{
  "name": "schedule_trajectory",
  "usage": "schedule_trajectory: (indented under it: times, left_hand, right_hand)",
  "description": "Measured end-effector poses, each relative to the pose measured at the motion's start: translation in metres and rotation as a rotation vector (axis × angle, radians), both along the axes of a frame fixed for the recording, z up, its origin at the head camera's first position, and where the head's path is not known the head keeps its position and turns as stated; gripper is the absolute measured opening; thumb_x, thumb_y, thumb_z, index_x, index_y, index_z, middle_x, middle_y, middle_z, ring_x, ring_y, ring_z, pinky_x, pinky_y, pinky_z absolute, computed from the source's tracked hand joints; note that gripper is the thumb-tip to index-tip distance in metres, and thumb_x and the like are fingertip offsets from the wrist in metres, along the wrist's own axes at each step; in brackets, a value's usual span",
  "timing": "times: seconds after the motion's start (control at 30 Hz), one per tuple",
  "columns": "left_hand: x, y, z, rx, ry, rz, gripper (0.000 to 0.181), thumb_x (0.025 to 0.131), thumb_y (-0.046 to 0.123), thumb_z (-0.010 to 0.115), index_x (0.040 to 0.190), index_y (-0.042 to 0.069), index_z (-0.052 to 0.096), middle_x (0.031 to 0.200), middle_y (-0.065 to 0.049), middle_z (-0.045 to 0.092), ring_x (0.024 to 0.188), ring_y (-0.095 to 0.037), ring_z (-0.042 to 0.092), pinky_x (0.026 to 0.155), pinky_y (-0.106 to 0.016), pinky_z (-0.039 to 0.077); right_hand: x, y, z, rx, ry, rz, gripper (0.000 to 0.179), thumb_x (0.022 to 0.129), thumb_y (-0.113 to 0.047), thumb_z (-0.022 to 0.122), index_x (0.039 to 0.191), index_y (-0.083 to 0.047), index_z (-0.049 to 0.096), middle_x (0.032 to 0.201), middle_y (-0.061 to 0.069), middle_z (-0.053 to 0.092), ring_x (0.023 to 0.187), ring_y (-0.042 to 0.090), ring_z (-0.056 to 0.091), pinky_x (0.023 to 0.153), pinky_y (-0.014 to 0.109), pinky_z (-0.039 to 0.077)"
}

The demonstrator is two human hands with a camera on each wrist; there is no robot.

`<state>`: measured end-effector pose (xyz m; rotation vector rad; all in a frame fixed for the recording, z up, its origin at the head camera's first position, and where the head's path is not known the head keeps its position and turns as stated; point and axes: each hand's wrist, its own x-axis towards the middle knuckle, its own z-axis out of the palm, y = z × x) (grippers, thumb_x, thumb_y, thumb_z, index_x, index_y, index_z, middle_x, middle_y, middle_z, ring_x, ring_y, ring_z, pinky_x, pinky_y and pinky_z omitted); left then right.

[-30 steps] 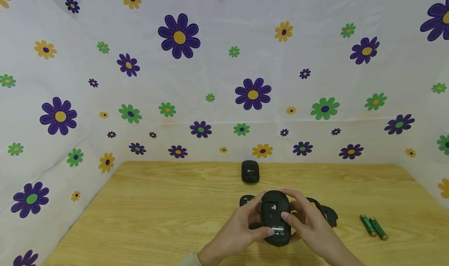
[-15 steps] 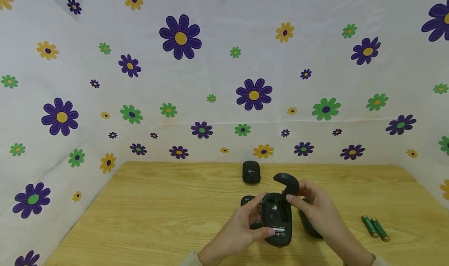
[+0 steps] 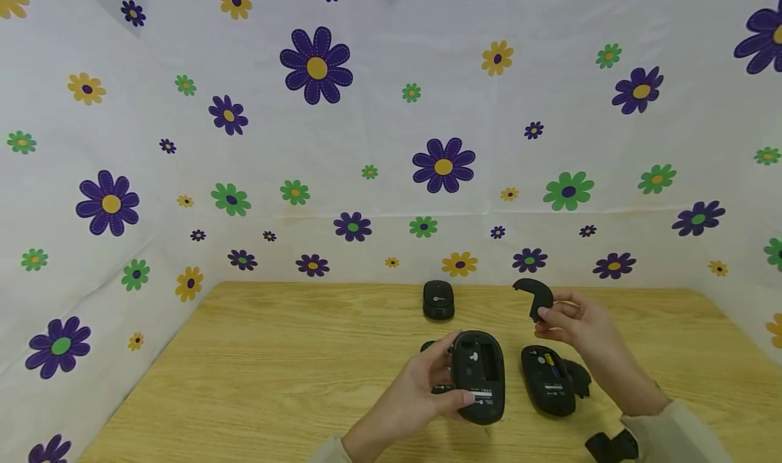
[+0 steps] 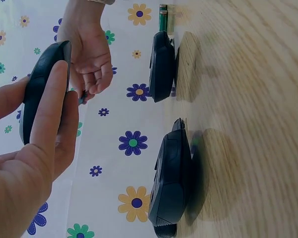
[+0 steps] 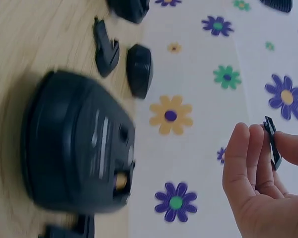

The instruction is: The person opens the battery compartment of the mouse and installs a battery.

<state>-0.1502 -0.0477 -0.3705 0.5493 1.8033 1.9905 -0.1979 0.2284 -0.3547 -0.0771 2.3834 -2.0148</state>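
Observation:
My left hand [image 3: 411, 396] grips a black computer mouse [image 3: 482, 358] above the table, underside facing me, its long battery slot uncovered. The thumb lies on the label. To the right and higher, my right hand [image 3: 577, 320] pinches a curved black battery cover [image 3: 540, 297] between thumb and fingers, apart from the mouse. The right wrist view shows this cover [image 5: 272, 143] edge-on. Below the right hand, a second mouse [image 3: 548, 381] lies underside up with its compartment uncovered and a yellow battery [image 3: 550, 360] in it.
Another black mouse [image 3: 438, 300] stands at the table's back; one more [image 3: 441, 388] is mostly hidden behind my left hand. A black cover [image 3: 577, 377] lies beside the second mouse, and black pieces [image 3: 611, 446] lie by my right sleeve. Green batteries [image 4: 163, 19] show in the left wrist view.
My right hand has lifted the battery cover off the held mouse and carried it up and to the right. The left hand keeps holding the mouse in nearly the same place.

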Motion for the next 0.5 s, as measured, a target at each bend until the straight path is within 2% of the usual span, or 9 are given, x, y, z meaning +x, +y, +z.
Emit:
schedule_trajectory:
  times: [0.13, 0.33, 0.5]
  left_hand:
    - [-0.001, 0.000, 0.000, -0.002, -0.008, 0.002, 0.076, 0.090, -0.012, 0.066, 0.157, 0.012, 0.038, 0.122, -0.012, 0.061, 0.107, -0.024, 0.065, 0.076, -0.037, 0.063]
    - [-0.002, -0.001, 0.000, -0.010, 0.000, 0.006, 0.076, 0.090, -0.010, 0.067, 0.157, 0.011, 0.037, 0.124, -0.012, 0.061, 0.108, -0.024, 0.065, 0.078, -0.037, 0.063]
    - [-0.001, -0.002, 0.001, -0.011, 0.018, 0.001, 0.076, 0.091, -0.009, 0.067, 0.158, 0.009, 0.035, 0.128, -0.013, 0.060, 0.109, -0.023, 0.064, 0.080, -0.036, 0.063]
  right_hand:
    - [-0.009, 0.016, -0.005, 0.021, -0.011, -0.020, 0.042, 0.104, -0.001, 0.053, 0.138, 0.016, 0.034, 0.088, -0.004, 0.069, 0.078, 0.011, 0.068, 0.077, 0.028, 0.062]
    - [-0.022, 0.035, -0.007, 0.086, -0.020, -0.031, 0.049, 0.105, -0.002, 0.050, 0.141, 0.022, 0.025, 0.089, 0.001, 0.068, 0.076, 0.010, 0.069, 0.076, 0.026, 0.062]
    - [-0.031, 0.048, -0.007, 0.131, -0.071, -0.063, 0.053, 0.106, -0.003, 0.048, 0.144, 0.023, 0.022, 0.091, 0.001, 0.067, 0.076, 0.008, 0.069, 0.076, 0.027, 0.062]
